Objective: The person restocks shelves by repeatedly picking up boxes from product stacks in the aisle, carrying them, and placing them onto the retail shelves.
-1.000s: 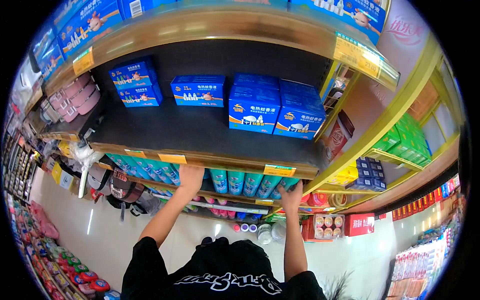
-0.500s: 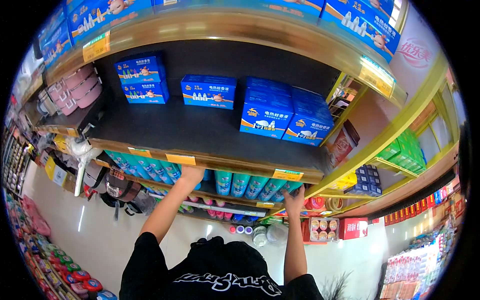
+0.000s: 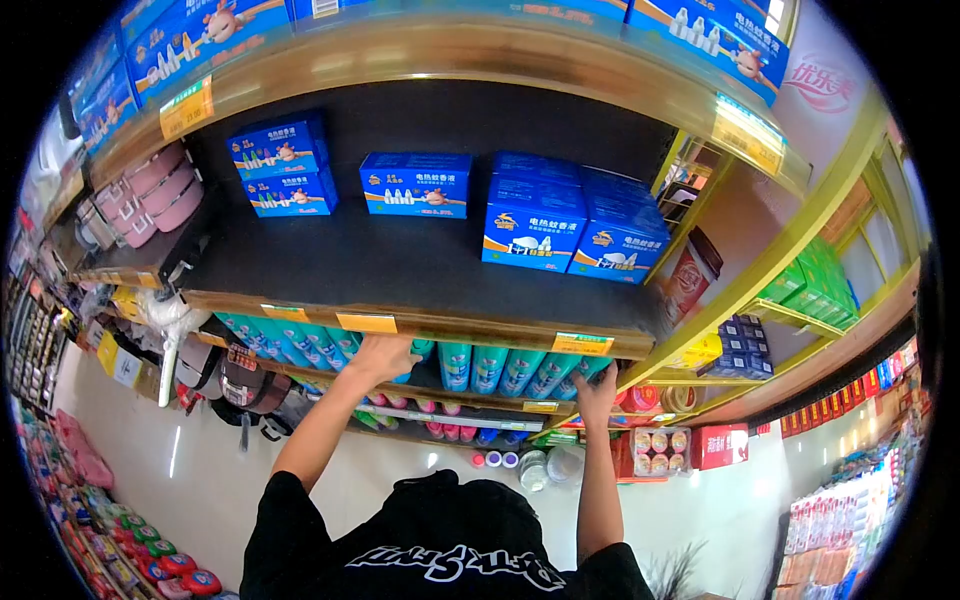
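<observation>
Head camera. Holds left hand (image 3: pixel 385 357) against teal spray cans (image 3: pixel 488 370), lined up in a row under the black shelf (image 3: pixel 420 268); can't tell spread from pinching with fingertips mostly hidden. Has right hand (image 3: pixel 597 394) at the right end of that row, thumb laid against the cans there; can't tell any pinch with other fingers partly hidden. Shows blue boxes (image 3: pixel 535 222) above, sitting on the black shelf, and price tags (image 3: pixel 367 323) along its front edge.

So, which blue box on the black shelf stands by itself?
The middle box, with gaps on both sides; the left pair is stacked, and the boxes on the right stand close together.
</observation>
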Action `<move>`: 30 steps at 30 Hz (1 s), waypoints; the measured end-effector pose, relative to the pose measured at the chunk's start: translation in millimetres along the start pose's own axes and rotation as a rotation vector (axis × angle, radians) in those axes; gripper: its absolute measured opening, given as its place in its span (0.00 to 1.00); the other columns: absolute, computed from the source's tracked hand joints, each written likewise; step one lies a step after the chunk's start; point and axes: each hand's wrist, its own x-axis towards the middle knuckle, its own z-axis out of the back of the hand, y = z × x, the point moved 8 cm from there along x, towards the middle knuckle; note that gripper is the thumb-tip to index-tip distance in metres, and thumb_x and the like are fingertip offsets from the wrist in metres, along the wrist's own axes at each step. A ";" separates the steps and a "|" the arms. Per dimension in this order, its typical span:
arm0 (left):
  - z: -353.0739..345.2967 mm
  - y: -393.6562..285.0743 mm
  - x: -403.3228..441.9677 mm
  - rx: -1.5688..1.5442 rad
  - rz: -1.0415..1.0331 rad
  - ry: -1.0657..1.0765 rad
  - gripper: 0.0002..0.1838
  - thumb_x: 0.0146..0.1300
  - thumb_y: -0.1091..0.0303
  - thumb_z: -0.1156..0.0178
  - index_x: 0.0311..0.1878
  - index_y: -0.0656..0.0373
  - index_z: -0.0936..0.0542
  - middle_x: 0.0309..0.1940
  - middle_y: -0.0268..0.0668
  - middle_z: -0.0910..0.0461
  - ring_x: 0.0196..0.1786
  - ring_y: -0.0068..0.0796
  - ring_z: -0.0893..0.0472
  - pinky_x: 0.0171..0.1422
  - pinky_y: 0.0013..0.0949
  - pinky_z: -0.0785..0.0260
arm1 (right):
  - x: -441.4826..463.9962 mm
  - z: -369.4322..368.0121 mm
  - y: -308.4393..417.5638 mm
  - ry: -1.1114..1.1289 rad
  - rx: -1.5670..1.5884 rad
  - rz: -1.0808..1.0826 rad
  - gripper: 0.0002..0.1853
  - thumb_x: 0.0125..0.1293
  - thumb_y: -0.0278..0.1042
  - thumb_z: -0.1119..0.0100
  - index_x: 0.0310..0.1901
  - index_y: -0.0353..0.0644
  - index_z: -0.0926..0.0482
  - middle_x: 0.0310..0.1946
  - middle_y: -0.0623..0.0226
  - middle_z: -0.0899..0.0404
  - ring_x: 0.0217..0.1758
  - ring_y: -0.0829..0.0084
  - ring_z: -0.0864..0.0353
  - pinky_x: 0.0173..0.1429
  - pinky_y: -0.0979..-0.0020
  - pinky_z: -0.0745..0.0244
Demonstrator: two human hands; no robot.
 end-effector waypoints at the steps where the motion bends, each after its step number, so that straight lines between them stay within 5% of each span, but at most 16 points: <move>1: 0.4 0.6 -0.8 -0.024 0.010 0.033 0.39 0.56 0.56 0.30 0.69 0.57 0.31 0.65 0.55 0.29 0.68 0.58 0.31 0.72 0.50 0.38 | -0.4 -0.7 -3.6 -0.010 0.002 0.014 0.36 0.56 0.22 0.32 0.66 0.35 0.38 0.52 0.58 0.22 0.54 0.67 0.21 0.60 0.68 0.28; 9: 14.1 -0.4 -3.5 -0.018 0.009 0.015 0.39 0.55 0.49 0.30 0.68 0.57 0.29 0.65 0.55 0.28 0.68 0.57 0.30 0.72 0.50 0.39 | -0.1 -3.2 -19.5 -0.029 -0.015 0.045 0.36 0.56 0.22 0.32 0.66 0.34 0.39 0.52 0.58 0.23 0.55 0.68 0.22 0.60 0.68 0.28; 12: 16.2 1.6 -3.3 -0.080 0.013 0.001 0.37 0.56 0.49 0.31 0.67 0.56 0.27 0.63 0.54 0.27 0.67 0.56 0.29 0.71 0.50 0.38 | 0.5 -3.6 -20.5 0.013 -0.033 -0.014 0.44 0.53 0.23 0.32 0.70 0.27 0.44 0.59 0.47 0.26 0.62 0.58 0.25 0.67 0.64 0.32; 19: 10.5 9.6 7.0 -0.111 0.036 0.121 0.37 0.62 0.44 0.37 0.69 0.56 0.29 0.66 0.53 0.29 0.68 0.56 0.30 0.72 0.52 0.39 | 2.5 -3.4 -10.6 -0.009 -0.125 0.002 0.40 0.53 0.23 0.31 0.68 0.32 0.40 0.55 0.52 0.22 0.59 0.60 0.21 0.63 0.64 0.29; 30: 10.2 8.8 2.3 -0.047 -0.113 -0.099 0.34 0.62 0.45 0.37 0.66 0.55 0.26 0.63 0.50 0.26 0.64 0.54 0.27 0.69 0.53 0.36 | -2.6 -3.9 11.1 -0.005 -0.139 -0.073 0.35 0.53 0.25 0.29 0.63 0.36 0.34 0.55 0.57 0.21 0.56 0.63 0.20 0.61 0.64 0.25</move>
